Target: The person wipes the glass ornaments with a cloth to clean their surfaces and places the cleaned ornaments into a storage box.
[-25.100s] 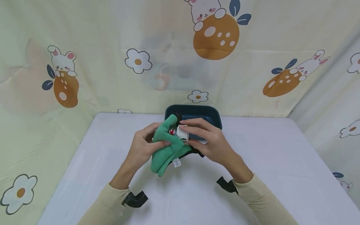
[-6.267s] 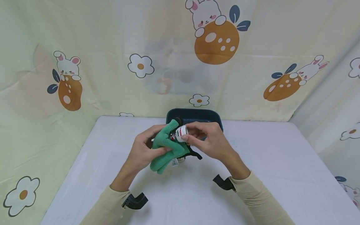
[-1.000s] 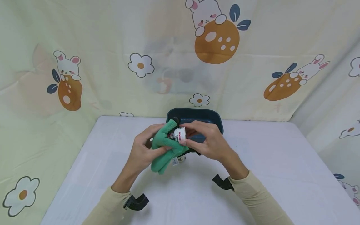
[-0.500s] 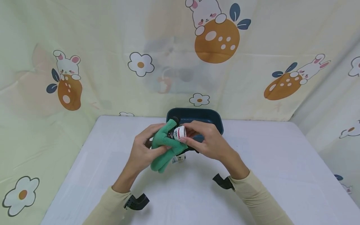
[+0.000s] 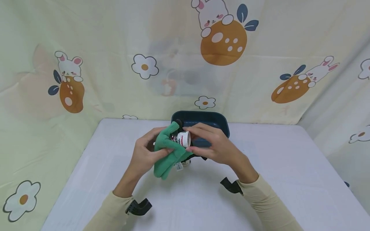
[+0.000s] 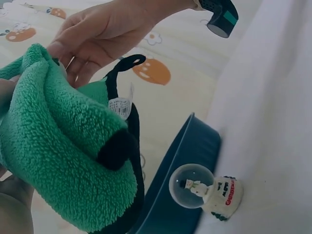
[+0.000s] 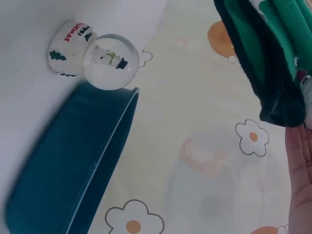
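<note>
In the head view, my left hand (image 5: 146, 148) grips a green cloth (image 5: 170, 160) with black edging, folded round a small snow globe (image 5: 183, 139). Only its white base with red lettering and a dark bit beside it show; the cloth covers most of the ball. My right hand (image 5: 216, 141) holds that base, fingers above and thumb below. A second snow globe (image 6: 225, 197) with a snowman inside stands upright on the table beside the basin in the left wrist view. From the head, the cloth hides most of it.
A dark blue basin (image 5: 202, 115) stands at the back of the white table (image 5: 260, 166), just behind my hands. A printed curtain (image 5: 110, 64) hangs along the table's far edge. From the cloth dangle a white tag (image 5: 179, 166) and a black loop (image 6: 130, 62).
The base has turned between my right fingers, so its lettering faces differently. My right thumb has shifted to the base's lower edge. Both hands and the cloth have moved slightly left.
</note>
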### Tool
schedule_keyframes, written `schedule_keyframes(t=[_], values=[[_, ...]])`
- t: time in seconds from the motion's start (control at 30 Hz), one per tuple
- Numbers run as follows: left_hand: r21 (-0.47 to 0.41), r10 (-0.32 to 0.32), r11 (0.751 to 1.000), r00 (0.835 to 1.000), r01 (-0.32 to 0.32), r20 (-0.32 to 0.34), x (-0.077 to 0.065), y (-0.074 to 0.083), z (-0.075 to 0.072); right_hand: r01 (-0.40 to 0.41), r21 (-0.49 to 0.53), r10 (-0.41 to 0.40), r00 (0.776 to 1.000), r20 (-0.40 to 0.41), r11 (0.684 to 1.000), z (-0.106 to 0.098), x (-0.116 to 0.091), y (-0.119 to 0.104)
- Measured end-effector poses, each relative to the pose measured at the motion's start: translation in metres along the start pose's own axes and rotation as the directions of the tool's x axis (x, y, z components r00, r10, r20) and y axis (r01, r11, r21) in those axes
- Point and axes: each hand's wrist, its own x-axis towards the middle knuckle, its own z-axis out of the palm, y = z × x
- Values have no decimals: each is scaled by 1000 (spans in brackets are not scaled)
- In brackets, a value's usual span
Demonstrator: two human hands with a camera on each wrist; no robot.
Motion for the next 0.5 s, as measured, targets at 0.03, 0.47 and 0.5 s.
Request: schedule_keyframes(t=[0.03, 0.47, 0.5], values=[[4, -7, 1000, 1000, 7, -2, 0, 0, 0, 2, -4, -2, 1000, -2, 1000, 0, 0, 0], [-1, -131, 991, 991, 131, -21, 2, 1, -2, 69, -122, -69, 998, 3, 990, -2, -1, 2], [-3, -144, 990, 989, 144, -19, 2, 1, -2, 71, -135, -71, 997, 7, 988, -2, -1, 2]])
